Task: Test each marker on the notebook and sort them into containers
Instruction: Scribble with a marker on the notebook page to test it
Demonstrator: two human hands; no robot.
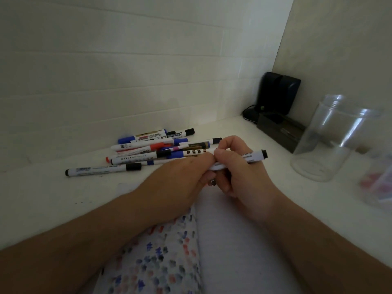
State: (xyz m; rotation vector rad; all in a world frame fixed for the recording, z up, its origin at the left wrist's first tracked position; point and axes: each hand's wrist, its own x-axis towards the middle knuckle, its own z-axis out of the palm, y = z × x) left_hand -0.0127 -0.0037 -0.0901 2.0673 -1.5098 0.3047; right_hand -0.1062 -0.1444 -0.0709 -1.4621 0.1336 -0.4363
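Here we record a white marker with a black end, held between both hands above the far edge of the open notebook. Our right hand has its fingers curled around the barrel, thumb on top, with the black end sticking out to the right past the knuckles. Our left hand meets it at the marker's left end, fingertips pinched on that end; whether a cap is on or off there is hidden by the fingers.

The notebook lies beneath the hands and forearms. Its left page is covered with short dabs of blue, red and dark ink; its right page looks unmarked.

Beyond the hands, near the wall, a loose pile of markers lies on the white table: white barrels with blue, black and red caps, crossing one another. One marker with black ends lies apart at the pile's near left side.

To the right, a clear plastic jar stands upright, well apart from the hands. Behind it, in the corner, sit a dark box and a black device. At the far right edge we see something blurred and pinkish; we cannot tell what it is.
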